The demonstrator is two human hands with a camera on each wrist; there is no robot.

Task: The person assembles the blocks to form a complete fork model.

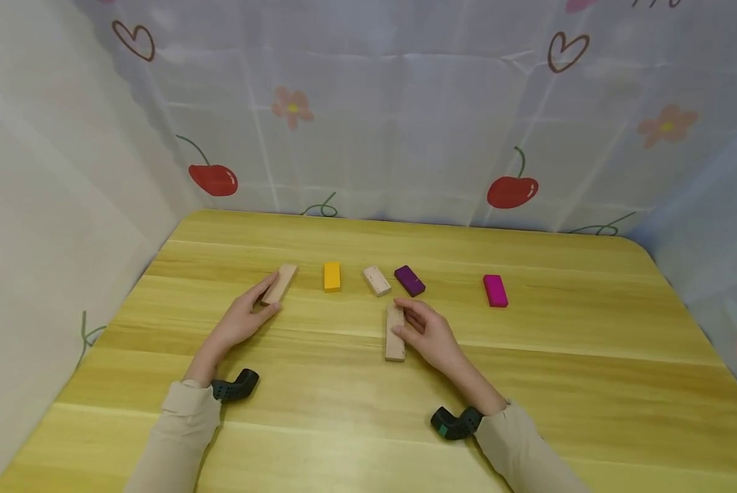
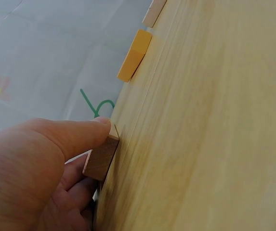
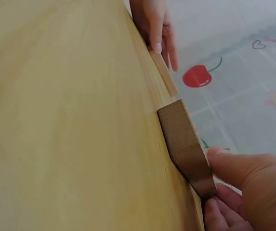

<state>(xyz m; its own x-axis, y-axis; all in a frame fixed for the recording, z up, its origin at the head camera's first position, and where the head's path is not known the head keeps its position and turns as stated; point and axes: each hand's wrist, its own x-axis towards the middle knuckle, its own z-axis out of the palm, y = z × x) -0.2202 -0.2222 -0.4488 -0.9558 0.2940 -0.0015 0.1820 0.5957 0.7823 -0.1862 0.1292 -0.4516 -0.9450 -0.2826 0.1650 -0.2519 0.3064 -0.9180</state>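
Note:
On the left of the table, my left hand [image 1: 241,320] holds a long plain wooden block [image 1: 282,282] that lies slanted. Its thumb is at the block's near end and its fingers are along the left side. In the left wrist view, the thumb tip covers part of that block [image 2: 99,161]. Nearer the middle, my right hand [image 1: 431,337] grips a second long plain block [image 1: 395,348], thumb on its right edge and forefinger at the far end. The right wrist view has this block [image 3: 183,144] large, resting on the tabletop.
Behind the hands, in a loose row, lie a yellow block [image 1: 332,277], a short plain block [image 1: 377,281], a purple block [image 1: 410,281] and, farther right, a pink block [image 1: 495,291]. A printed curtain [image 1: 393,137] hangs beyond the wooden table's [image 1: 319,424] far edge.

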